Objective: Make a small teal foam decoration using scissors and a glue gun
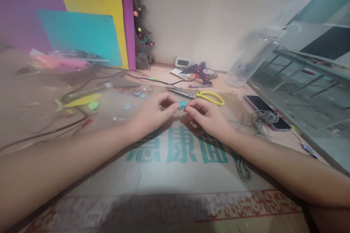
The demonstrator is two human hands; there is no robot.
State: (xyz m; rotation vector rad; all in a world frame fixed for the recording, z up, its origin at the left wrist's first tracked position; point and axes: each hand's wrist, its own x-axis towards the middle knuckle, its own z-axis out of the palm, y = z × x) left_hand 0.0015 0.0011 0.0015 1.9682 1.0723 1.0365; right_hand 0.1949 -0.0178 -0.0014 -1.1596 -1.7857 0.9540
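— What sort of place is this?

— A home craft corner, I'd say. Coloured foam sheets [90, 14] in purple, yellow and teal lean against the plain wall.

— And on the desk [169, 174]?

— A glue gun [199, 72] with its cord, yellow-handled scissors [201, 95], small cut scraps [94, 105] of coloured foam, and a coil of string [262, 118] lying over a phone [264, 111].

— Anything homely?

— The surface is covered with printed cardboard, and a small decorated branch [140, 25] with bright pompoms stands in the corner.
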